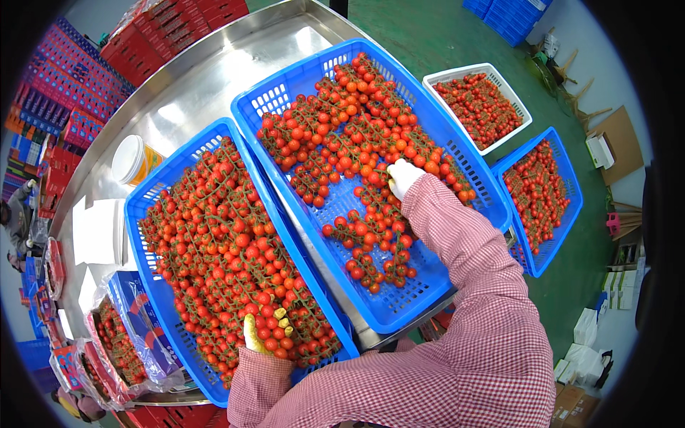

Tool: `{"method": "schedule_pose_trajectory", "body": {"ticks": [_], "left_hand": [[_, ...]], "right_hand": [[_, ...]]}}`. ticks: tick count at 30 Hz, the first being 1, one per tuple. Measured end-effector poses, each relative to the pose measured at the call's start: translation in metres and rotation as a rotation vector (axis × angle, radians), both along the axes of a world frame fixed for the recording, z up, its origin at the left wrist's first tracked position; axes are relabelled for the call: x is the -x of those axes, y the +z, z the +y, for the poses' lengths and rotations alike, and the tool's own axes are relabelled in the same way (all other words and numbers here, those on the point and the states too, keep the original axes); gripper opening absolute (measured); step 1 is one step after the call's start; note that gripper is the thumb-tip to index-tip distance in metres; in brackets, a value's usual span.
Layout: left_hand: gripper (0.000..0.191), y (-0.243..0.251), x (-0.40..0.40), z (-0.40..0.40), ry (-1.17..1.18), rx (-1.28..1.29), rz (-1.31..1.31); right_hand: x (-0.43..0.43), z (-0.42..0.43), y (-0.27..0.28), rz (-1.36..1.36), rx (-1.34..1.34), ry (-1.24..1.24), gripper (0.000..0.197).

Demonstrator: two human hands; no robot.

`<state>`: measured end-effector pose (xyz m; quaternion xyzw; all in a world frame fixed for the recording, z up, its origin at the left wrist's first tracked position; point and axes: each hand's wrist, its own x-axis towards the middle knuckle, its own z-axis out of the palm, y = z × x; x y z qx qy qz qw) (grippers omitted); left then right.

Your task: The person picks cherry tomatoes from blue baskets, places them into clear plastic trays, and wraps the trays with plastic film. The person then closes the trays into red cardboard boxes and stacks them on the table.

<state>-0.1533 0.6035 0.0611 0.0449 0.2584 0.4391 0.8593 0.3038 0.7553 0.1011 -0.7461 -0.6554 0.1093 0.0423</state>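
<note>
My left hand [256, 334], in a yellow-stained glove, cradles a truss of red cherry tomatoes [271, 333], its fingertips showing at the far side. It is over the near end of the left blue plastic crate [179, 334], which is heaped with cherry tomatoes on green vines [214, 224]. Inside the right blue crate [428, 283], my white-gloved right hand [405, 177] has its fingers curled on a cherry tomato truss [373, 198]; the fingertips are partly hidden. Trusses crowd that crate's far part, while some of its slatted floor shows around the nearer ones.
A steel table [225, 69] carries both crates, a white-lidded tub [128, 160], white cartons [99, 230] and plastic-wrapped tomato boxes [120, 342]. To the right stand a white crate [527, 115] and a blue crate [570, 214] of tomatoes. Red cartons [160, 37] are stacked beyond the table.
</note>
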Motion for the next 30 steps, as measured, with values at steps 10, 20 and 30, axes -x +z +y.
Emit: {"method": "schedule_pose_trajectory", "body": {"ticks": [10, 20, 30], "left_hand": [[0.072, 0.106, 0.029, -0.007, 0.068, -0.047, -0.175], [0.066, 0.198, 0.335, 0.008, 0.548, -0.749, 0.985], [0.07, 0.17, 0.571, 0.077, -0.458, -1.087, 2.165]], "right_hand": [[0.001, 0.01, -0.01, 0.164, -0.395, 0.021, 0.015], [0.373, -0.059, 0.138, 2.323, 0.512, 0.597, 0.027], [0.679, -0.025, 0.183, 1.532, 0.302, 0.619, 0.028]]}}
